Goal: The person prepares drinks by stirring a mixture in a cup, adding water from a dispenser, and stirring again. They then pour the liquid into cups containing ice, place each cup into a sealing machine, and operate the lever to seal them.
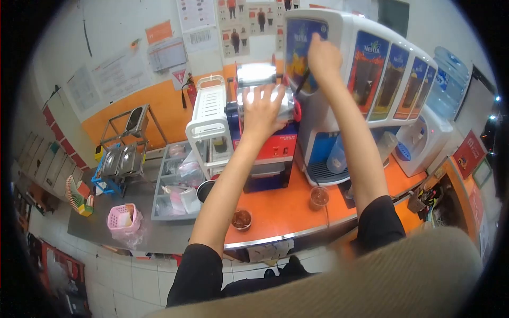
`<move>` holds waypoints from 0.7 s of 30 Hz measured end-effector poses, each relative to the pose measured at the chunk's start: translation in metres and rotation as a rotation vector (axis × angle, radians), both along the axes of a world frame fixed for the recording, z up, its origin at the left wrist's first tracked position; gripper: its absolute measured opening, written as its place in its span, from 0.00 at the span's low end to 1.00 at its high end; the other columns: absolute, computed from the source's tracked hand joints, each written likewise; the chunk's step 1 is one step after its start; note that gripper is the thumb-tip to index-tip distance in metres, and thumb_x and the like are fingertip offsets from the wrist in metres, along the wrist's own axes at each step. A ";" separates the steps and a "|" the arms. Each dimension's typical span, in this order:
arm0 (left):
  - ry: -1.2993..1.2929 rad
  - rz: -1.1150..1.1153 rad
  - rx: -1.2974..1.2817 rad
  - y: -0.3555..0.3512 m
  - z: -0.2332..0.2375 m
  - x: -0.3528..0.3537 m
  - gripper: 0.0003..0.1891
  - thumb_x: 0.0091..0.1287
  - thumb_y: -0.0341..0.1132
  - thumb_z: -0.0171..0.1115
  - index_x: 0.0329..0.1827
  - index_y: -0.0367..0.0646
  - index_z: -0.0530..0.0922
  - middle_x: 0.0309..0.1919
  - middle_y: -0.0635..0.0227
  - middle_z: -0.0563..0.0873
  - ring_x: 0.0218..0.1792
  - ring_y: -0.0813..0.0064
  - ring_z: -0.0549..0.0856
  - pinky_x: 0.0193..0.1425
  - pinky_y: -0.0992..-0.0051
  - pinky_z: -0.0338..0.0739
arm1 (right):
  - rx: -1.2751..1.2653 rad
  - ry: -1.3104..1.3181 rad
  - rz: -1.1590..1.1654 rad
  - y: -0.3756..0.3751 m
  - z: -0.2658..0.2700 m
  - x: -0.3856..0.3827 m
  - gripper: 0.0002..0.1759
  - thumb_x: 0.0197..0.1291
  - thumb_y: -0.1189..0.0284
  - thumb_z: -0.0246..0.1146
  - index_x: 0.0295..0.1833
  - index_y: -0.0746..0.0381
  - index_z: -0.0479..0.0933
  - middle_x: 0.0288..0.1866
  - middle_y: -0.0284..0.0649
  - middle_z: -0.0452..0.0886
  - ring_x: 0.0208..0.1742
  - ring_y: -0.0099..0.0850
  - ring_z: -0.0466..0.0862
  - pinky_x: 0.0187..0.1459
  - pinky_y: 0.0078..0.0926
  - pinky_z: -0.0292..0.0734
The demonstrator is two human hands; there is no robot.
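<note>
Reaching forward, both arms extended. Left hand (262,108) lies spread flat, fingers open, on the sealing machine (270,151), which stands on the orange counter (281,212). Right hand (323,55), raised higher, is clenched around its dark lever (303,84).

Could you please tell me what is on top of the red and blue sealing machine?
The left hand lies spread on the shiny metal top of the sealing machine. Whatever is under the palm is covered.

Sealing machine (278,146) left of drink dispenser (371,63), both on counter (281,209)
</note>
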State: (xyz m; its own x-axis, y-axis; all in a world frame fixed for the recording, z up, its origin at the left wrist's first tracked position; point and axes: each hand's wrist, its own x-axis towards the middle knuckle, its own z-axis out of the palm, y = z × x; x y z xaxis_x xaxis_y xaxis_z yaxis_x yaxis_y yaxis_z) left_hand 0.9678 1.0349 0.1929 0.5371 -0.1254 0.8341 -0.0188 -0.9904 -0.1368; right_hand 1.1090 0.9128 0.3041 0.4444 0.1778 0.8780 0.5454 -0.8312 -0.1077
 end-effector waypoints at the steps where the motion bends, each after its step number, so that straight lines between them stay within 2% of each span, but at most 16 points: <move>1: 0.007 -0.003 0.001 -0.001 0.001 0.000 0.49 0.32 0.48 0.81 0.64 0.51 0.70 0.55 0.65 0.75 0.58 0.63 0.73 0.64 0.49 0.59 | 0.061 0.076 0.168 -0.002 0.001 0.001 0.18 0.62 0.70 0.53 0.57 0.59 0.73 0.36 0.54 0.84 0.38 0.47 0.87 0.39 0.38 0.82; 2: 0.017 -0.006 0.000 -0.001 0.000 -0.002 0.50 0.32 0.48 0.81 0.65 0.50 0.70 0.55 0.65 0.75 0.59 0.63 0.72 0.64 0.49 0.59 | 0.122 0.155 0.337 -0.003 0.000 0.001 0.20 0.63 0.71 0.53 0.61 0.58 0.72 0.37 0.55 0.84 0.40 0.48 0.86 0.40 0.38 0.81; 3: 0.074 0.008 0.008 0.000 0.001 -0.004 0.53 0.32 0.50 0.80 0.68 0.50 0.66 0.58 0.62 0.73 0.61 0.60 0.70 0.66 0.46 0.57 | 0.246 0.216 0.449 -0.010 -0.007 -0.032 0.22 0.66 0.69 0.52 0.65 0.55 0.70 0.35 0.55 0.83 0.42 0.50 0.86 0.44 0.36 0.80; 5: 0.124 -0.027 -0.024 0.000 0.003 -0.008 0.54 0.33 0.51 0.79 0.69 0.49 0.64 0.60 0.60 0.71 0.63 0.58 0.69 0.67 0.44 0.55 | 0.542 0.198 0.703 -0.029 -0.053 -0.080 0.21 0.69 0.65 0.53 0.65 0.60 0.70 0.38 0.51 0.85 0.42 0.43 0.86 0.44 0.35 0.79; 7: 0.187 -0.047 -0.052 0.005 0.003 -0.008 0.55 0.36 0.53 0.77 0.72 0.49 0.61 0.65 0.56 0.68 0.66 0.55 0.66 0.69 0.40 0.51 | 1.110 0.401 1.122 -0.034 -0.154 -0.094 0.13 0.73 0.63 0.50 0.49 0.62 0.70 0.28 0.29 0.74 0.21 0.15 0.70 0.23 0.16 0.66; 8: 0.205 -0.046 -0.030 0.006 0.006 -0.011 0.53 0.39 0.50 0.77 0.72 0.49 0.61 0.65 0.57 0.68 0.66 0.55 0.66 0.70 0.41 0.52 | 1.237 0.462 1.133 -0.026 -0.201 -0.111 0.10 0.74 0.62 0.48 0.43 0.57 0.67 0.23 0.26 0.63 0.18 0.13 0.60 0.18 0.12 0.55; 9: 0.173 -0.055 -0.035 0.008 0.003 -0.010 0.51 0.41 0.48 0.77 0.72 0.49 0.61 0.65 0.58 0.68 0.66 0.56 0.66 0.70 0.42 0.53 | 1.218 0.641 1.013 -0.015 -0.255 -0.123 0.10 0.74 0.63 0.49 0.43 0.57 0.66 0.22 0.26 0.64 0.18 0.15 0.64 0.16 0.13 0.57; 10: 0.142 -0.067 -0.036 0.008 0.000 -0.008 0.50 0.43 0.46 0.77 0.72 0.49 0.61 0.65 0.59 0.68 0.66 0.57 0.66 0.70 0.43 0.53 | 1.215 1.029 0.738 -0.001 -0.296 -0.135 0.11 0.72 0.61 0.52 0.44 0.56 0.65 0.24 0.29 0.64 0.19 0.19 0.68 0.17 0.15 0.64; 11: 0.109 -0.053 -0.051 0.005 -0.003 -0.009 0.48 0.45 0.41 0.77 0.72 0.51 0.61 0.65 0.62 0.69 0.67 0.59 0.66 0.71 0.44 0.54 | 1.328 1.338 0.860 0.016 -0.366 -0.122 0.14 0.68 0.60 0.57 0.49 0.57 0.65 0.30 0.33 0.67 0.27 0.24 0.73 0.26 0.24 0.77; 12: 0.077 -0.036 -0.031 0.006 -0.005 -0.008 0.47 0.46 0.40 0.77 0.72 0.51 0.61 0.65 0.63 0.69 0.67 0.60 0.66 0.71 0.45 0.54 | 1.531 1.744 0.693 0.031 -0.384 -0.121 0.19 0.65 0.62 0.62 0.55 0.58 0.66 0.42 0.40 0.73 0.40 0.30 0.78 0.41 0.35 0.82; 13: 0.052 -0.024 -0.015 0.005 -0.009 -0.006 0.47 0.46 0.40 0.77 0.71 0.51 0.62 0.65 0.63 0.69 0.67 0.60 0.66 0.71 0.45 0.53 | 1.635 1.951 0.490 0.050 -0.393 -0.114 0.22 0.65 0.64 0.62 0.59 0.61 0.66 0.53 0.46 0.74 0.52 0.37 0.78 0.54 0.38 0.79; 14: 0.027 -0.018 0.000 0.004 -0.013 -0.006 0.46 0.46 0.39 0.77 0.71 0.52 0.62 0.65 0.64 0.69 0.67 0.61 0.66 0.71 0.45 0.53 | 1.630 1.896 0.644 0.060 -0.411 -0.103 0.22 0.65 0.65 0.62 0.60 0.61 0.66 0.54 0.45 0.73 0.52 0.37 0.78 0.54 0.36 0.79; 16: 0.015 0.009 0.024 0.003 -0.018 -0.005 0.45 0.47 0.40 0.76 0.71 0.53 0.63 0.65 0.65 0.69 0.68 0.61 0.66 0.71 0.45 0.52 | 1.615 1.760 0.942 0.070 -0.413 -0.097 0.23 0.66 0.66 0.62 0.62 0.61 0.65 0.56 0.45 0.73 0.53 0.38 0.78 0.54 0.33 0.79; 17: -0.004 0.002 0.022 0.004 -0.019 -0.004 0.44 0.48 0.40 0.76 0.71 0.53 0.63 0.65 0.65 0.68 0.68 0.61 0.66 0.71 0.45 0.52 | 1.657 1.774 0.843 0.070 -0.417 -0.098 0.21 0.67 0.68 0.61 0.61 0.62 0.64 0.55 0.43 0.73 0.53 0.37 0.78 0.57 0.33 0.78; 21: -0.052 0.048 0.067 0.005 -0.029 0.001 0.42 0.49 0.40 0.74 0.70 0.55 0.65 0.66 0.66 0.68 0.68 0.63 0.65 0.70 0.45 0.52 | 1.610 1.785 0.887 0.042 -0.421 -0.128 0.21 0.67 0.68 0.62 0.61 0.63 0.65 0.54 0.40 0.73 0.55 0.37 0.76 0.60 0.34 0.77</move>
State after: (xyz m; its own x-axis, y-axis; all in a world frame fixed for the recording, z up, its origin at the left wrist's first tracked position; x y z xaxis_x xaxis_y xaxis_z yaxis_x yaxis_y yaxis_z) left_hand 0.9690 1.0399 0.1643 0.5005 -0.1565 0.8515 0.0374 -0.9787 -0.2019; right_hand 0.9810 0.9549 -0.1171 0.7456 0.5380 -0.3932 -0.6555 0.4858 -0.5782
